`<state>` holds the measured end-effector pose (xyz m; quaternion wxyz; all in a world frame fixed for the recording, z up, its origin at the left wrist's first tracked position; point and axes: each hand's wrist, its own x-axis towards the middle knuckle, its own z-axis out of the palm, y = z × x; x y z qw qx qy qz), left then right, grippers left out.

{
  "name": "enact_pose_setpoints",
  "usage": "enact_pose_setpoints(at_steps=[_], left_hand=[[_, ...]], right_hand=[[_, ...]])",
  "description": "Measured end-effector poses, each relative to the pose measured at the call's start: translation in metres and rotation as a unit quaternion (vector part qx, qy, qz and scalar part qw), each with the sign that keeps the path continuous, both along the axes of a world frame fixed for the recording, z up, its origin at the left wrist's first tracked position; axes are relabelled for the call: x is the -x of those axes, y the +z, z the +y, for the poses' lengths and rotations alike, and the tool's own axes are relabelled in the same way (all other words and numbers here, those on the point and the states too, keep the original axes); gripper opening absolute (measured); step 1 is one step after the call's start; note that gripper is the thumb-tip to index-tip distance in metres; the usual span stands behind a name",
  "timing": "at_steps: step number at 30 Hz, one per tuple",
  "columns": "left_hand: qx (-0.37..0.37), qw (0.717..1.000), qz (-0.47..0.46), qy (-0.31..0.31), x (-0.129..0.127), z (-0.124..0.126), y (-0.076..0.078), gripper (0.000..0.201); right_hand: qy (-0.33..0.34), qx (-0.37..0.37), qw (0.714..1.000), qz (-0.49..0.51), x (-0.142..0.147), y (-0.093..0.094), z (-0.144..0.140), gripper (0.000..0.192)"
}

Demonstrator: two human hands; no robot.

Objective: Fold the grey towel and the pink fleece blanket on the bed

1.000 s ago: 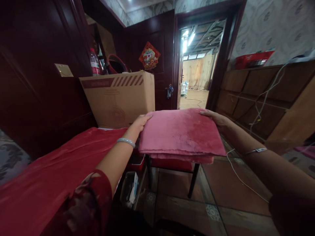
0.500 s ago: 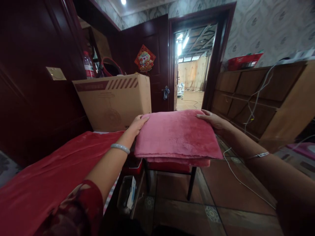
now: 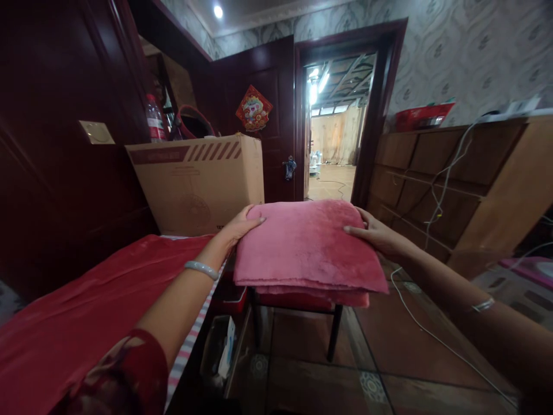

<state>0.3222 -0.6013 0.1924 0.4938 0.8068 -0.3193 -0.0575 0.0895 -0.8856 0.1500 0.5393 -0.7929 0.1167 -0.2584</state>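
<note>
A person's two hands are holding a folded pink blanket (image 3: 309,245) level above a dark-legged stool (image 3: 298,314). The left hand (image 3: 235,226) is gripping the blanket's far left corner, thumb lying across the top. The right hand (image 3: 377,233) is clasping the far right edge, fingers spread on the plush. The blanket is lying between both hands, beside a bed's red cover (image 3: 82,311) and in front of a cardboard box (image 3: 196,181).
</note>
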Motion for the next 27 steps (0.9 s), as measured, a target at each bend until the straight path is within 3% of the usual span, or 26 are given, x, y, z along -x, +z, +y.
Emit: enact_pose_setpoints(at_steps=[2, 5, 7, 9, 13, 17, 23, 27], left_hand=[[-0.059, 0.995, -0.066, 0.046, 0.003, -0.001, 0.011, 0.073], [-0.123, 0.959, -0.231, 0.107, 0.023, -0.014, 0.030, 0.062], [-0.143, 0.926, -0.344, 0.063, 0.046, -0.029, 0.034, 0.060], [-0.167, 0.895, -0.415, 0.001, 0.070, -0.044, 0.027, 0.065], [-0.241, 0.877, -0.414, -0.041, 0.097, -0.061, -0.007, 0.084], [-0.253, 0.868, -0.427, -0.028, 0.098, -0.062, -0.029, 0.089], [-0.253, 0.874, -0.413, -0.044, 0.096, -0.062, -0.021, 0.090], [-0.257, 0.880, -0.392, -0.072, 0.090, -0.050, -0.010, 0.089]], right_hand=[[-0.066, 0.122, 0.990, 0.017, 0.002, 0.008, -0.007, 0.086], [-0.147, 0.338, 0.929, -0.016, -0.009, 0.036, -0.011, 0.070], [-0.134, 0.427, 0.893, -0.045, -0.029, 0.055, -0.007, 0.057], [-0.083, 0.477, 0.874, -0.046, -0.053, 0.066, 0.000, 0.052], [0.033, 0.502, 0.862, 0.059, -0.086, 0.051, 0.009, 0.057], [0.029, 0.491, 0.865, 0.099, -0.086, 0.026, 0.007, 0.065], [-0.002, 0.523, 0.848, 0.092, -0.081, 0.029, 0.010, 0.063], [-0.050, 0.579, 0.810, 0.074, -0.069, 0.031, 0.018, 0.062]])
